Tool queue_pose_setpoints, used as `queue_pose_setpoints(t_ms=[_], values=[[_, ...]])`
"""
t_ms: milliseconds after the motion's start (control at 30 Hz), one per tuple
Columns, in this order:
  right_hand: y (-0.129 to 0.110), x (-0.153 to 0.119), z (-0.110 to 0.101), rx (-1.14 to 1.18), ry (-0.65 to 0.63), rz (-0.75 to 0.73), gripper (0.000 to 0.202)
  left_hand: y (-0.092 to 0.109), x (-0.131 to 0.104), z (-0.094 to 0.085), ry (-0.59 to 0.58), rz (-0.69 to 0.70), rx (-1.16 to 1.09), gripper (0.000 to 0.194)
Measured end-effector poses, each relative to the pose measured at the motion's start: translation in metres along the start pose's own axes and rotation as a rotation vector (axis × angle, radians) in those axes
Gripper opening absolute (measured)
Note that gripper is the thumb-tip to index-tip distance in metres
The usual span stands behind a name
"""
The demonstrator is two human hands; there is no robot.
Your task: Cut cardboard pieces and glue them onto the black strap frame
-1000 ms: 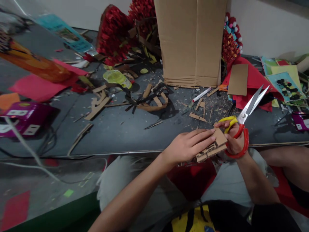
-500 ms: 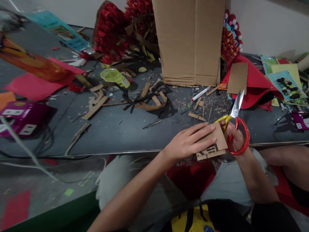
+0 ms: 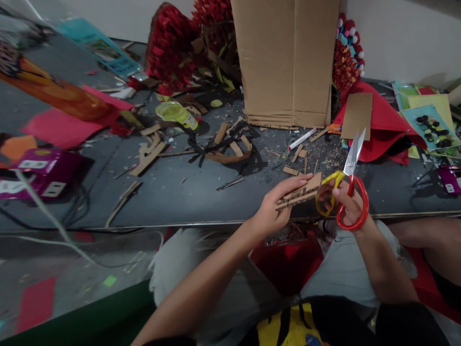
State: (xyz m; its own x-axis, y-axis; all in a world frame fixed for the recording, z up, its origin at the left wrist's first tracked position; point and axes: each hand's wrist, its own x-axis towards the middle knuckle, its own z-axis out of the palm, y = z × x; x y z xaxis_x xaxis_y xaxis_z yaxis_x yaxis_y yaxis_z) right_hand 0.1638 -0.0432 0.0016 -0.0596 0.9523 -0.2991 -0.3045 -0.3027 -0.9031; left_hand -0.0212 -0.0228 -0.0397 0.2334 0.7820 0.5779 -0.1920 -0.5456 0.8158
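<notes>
Folded or stacked cardboard pieces [image 3: 300, 194] are gripped in my left hand [image 3: 273, 206], tilted so that their cut edges show, just over the table's front edge. To the right, my right hand [image 3: 349, 199] holds scissors [image 3: 353, 156] with one yellow and one red handle loop. Their blades point up and away, nearly closed. The scissors' yellow loop is close to the right end of the cardboard. Beyond my hands lie small cardboard scraps [image 3: 291, 170] and a white marker [image 3: 302, 139].
A tall cardboard panel [image 3: 288, 62] stands at the back. Red flower-like decorations [image 3: 169, 48], a yellow-green tub [image 3: 176, 114], a purple box [image 3: 39, 173] and an orange bottle [image 3: 68, 93] are leftward. Red sheets [image 3: 389, 125] lie right, near another person's leg [image 3: 425, 230].
My left hand has tilted the cardboard from its flat face towards its edge and drawn it slightly left, away from my right hand. The view has shifted a little.
</notes>
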Motion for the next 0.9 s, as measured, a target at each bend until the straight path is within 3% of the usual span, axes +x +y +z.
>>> queue_pose_setpoints(t_ms=[100,200,267,467,700,900], values=[[0.004,-0.001,0.001,-0.051,0.014,-0.061,0.045,0.006,0.004,0.009,0.218,-0.277,-0.255,0.026],[0.006,0.0,0.0,-0.031,0.028,-0.088,0.046,0.015,0.012,0.012,0.29,-0.552,-0.477,0.043],[0.004,0.0,-0.002,-0.013,0.038,-0.088,0.044,0.02,0.018,0.012,0.312,-0.638,-0.58,0.048],[0.003,0.002,-0.002,-0.009,0.03,-0.041,0.046,0.023,0.023,0.009,0.316,-0.665,-0.656,0.054],[0.005,0.0,0.005,-0.017,0.155,-0.18,0.039,0.019,0.019,0.01,0.258,-0.655,-0.598,0.039],[0.003,0.001,0.006,0.001,0.207,-0.23,0.043,0.013,0.014,0.013,0.183,-0.688,-0.553,0.05]])
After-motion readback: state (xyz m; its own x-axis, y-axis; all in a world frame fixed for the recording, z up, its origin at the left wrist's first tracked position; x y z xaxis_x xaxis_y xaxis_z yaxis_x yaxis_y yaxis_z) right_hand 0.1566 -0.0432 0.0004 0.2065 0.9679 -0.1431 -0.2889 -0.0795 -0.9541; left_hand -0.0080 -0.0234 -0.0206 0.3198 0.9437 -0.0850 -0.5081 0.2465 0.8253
